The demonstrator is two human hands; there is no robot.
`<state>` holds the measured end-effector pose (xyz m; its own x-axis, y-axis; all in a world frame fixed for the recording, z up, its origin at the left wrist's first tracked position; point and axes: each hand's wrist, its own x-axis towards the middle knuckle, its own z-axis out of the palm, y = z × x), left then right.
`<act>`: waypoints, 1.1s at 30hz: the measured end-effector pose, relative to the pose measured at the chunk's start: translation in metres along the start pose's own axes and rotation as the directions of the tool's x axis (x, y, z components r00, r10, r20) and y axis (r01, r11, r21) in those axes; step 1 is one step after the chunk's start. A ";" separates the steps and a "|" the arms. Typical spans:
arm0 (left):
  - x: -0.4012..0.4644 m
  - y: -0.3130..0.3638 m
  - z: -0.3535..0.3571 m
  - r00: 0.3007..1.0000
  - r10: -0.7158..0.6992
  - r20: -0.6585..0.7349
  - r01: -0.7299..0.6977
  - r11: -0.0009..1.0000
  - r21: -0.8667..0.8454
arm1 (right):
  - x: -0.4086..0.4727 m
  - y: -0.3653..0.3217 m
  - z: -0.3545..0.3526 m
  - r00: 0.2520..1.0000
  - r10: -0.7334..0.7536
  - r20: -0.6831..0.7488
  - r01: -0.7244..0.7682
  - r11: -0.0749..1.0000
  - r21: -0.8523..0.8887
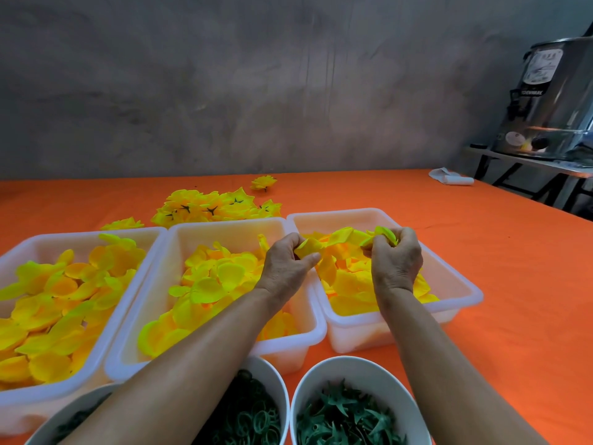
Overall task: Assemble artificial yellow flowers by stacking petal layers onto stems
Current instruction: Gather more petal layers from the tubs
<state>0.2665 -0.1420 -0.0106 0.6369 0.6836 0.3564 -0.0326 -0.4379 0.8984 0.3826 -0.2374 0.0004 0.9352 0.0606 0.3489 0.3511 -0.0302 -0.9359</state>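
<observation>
Hands first: left hand (286,262) pinching a loose petal layer (308,247) over the gap between middle tub (205,231) and right tub (462,284); right hand (395,255) clenched round a part-built flower (383,235), its stem hidden in the fist.

Then largest down. Orange worktop (481,316) carrying everything. Three white tubs side by side, left tub (64,239) included, each heaped with yellow petals. Pile of finished flowers (213,207) behind the tubs, lying near the wall. Two bowls nearest the body: ring bowl (274,385) with green rings, calyx bowl (359,364) with green star pieces.

Step in hand, by the look of it: stacking, with one more layer about to go on. Next move probably calls for bringing the two hands together, finding the layer's centre hole, and threading it onto the stem without crumpling the petals. Cannot tell how many layers already sit on the flower.
</observation>
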 end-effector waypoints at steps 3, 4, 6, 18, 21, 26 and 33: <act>0.000 0.001 0.000 1.000 -0.002 -0.015 0.002 1.000 -0.013 | -0.003 -0.004 0.000 0.998 -0.031 0.058 0.030 0.999 0.026; 0.001 0.001 0.000 1.000 -0.003 -0.020 0.002 1.000 -0.020 | -0.004 -0.004 -0.001 0.997 -0.033 0.076 0.030 0.999 0.038; 0.001 0.001 0.000 1.000 -0.002 -0.021 0.002 1.000 -0.027 | -0.003 -0.003 0.000 0.993 0.010 0.113 -0.022 0.995 0.098; 0.004 -0.002 -0.002 0.996 -0.060 -0.065 0.052 0.992 -0.116 | -0.004 0.000 0.000 0.958 0.036 0.284 -0.062 0.995 0.083; 0.004 -0.002 -0.002 0.996 -0.061 -0.067 0.053 0.992 -0.114 | -0.003 0.002 0.001 0.959 0.038 0.282 -0.072 0.991 0.111; 0.004 -0.002 -0.002 0.997 -0.056 -0.061 0.049 0.994 -0.099 | -0.002 0.006 0.001 0.966 0.046 0.254 -0.066 0.996 0.068; 0.005 -0.002 -0.001 0.997 -0.065 -0.041 0.061 0.994 -0.090 | 0.001 0.009 0.002 0.971 0.072 0.228 -0.086 0.995 0.052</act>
<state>0.2690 -0.1372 -0.0105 0.6055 0.7341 0.3075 -0.0626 -0.3413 0.9379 0.3863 -0.2353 -0.0079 0.9227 0.2844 0.2604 0.2669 0.0164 -0.9636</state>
